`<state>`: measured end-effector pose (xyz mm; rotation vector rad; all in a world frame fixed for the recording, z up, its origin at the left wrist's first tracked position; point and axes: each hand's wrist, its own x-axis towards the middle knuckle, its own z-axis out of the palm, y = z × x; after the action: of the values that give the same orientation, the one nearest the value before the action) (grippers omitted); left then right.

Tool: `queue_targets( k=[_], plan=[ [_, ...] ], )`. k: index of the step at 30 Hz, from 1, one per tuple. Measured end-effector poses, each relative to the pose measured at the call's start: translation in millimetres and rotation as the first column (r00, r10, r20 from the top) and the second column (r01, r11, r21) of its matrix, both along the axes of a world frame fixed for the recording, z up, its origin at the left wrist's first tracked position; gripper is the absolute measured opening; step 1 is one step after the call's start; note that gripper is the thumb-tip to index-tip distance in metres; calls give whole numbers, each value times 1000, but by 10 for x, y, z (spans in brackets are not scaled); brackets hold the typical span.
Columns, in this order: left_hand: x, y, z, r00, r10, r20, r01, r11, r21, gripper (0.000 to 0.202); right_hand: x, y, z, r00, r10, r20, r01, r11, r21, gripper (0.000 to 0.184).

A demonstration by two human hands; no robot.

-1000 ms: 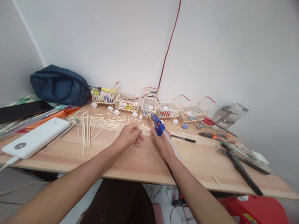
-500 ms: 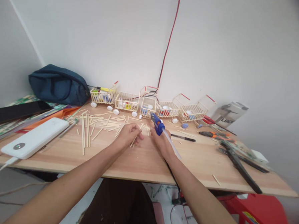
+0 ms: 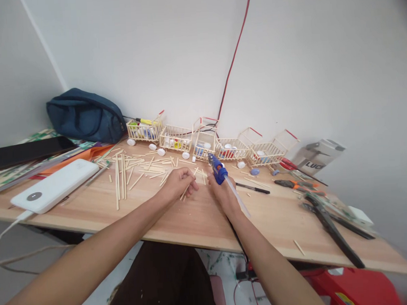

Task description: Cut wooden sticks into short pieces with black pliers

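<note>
My left hand [image 3: 182,182] is closed in a pinch on thin wooden sticks [image 3: 183,197], whose ends poke out below and above the fingers. To its right, my right hand [image 3: 222,192] is wrapped round a blue glue gun [image 3: 218,169]. A clear glue stick [image 3: 238,197] sticks out of the gun's back, and its nozzle points away from me. More loose sticks [image 3: 119,179] are strewn over the wooden table [image 3: 193,226] left of my hands. Just beyond the nozzle stands a small stick cart [image 3: 203,145], one of several in a row.
Left lie a white power bank [image 3: 55,185], a black phone [image 3: 26,152] and a blue pouch [image 3: 85,115]. On the right are a black pen [image 3: 253,188], orange-handled pliers [image 3: 297,185], a black-handled cutting tool [image 3: 333,230] and a box [image 3: 319,155]. A red stool [image 3: 357,288] stands below the table edge.
The whole view has shifted slightly, so everything sits a little further right. Both hands keep their holds and hardly move relative to the table.
</note>
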<state>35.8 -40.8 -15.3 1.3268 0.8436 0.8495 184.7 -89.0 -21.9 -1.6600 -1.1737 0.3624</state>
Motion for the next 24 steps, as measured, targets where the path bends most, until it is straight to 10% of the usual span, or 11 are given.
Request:
queue_targets(
  k=[24],
  plan=[
    [-6, 1, -18, 1000, -15, 0, 15, 1000, 20, 13, -19, -30, 50, 999, -9, 39, 9, 1000, -4, 32]
  ],
)
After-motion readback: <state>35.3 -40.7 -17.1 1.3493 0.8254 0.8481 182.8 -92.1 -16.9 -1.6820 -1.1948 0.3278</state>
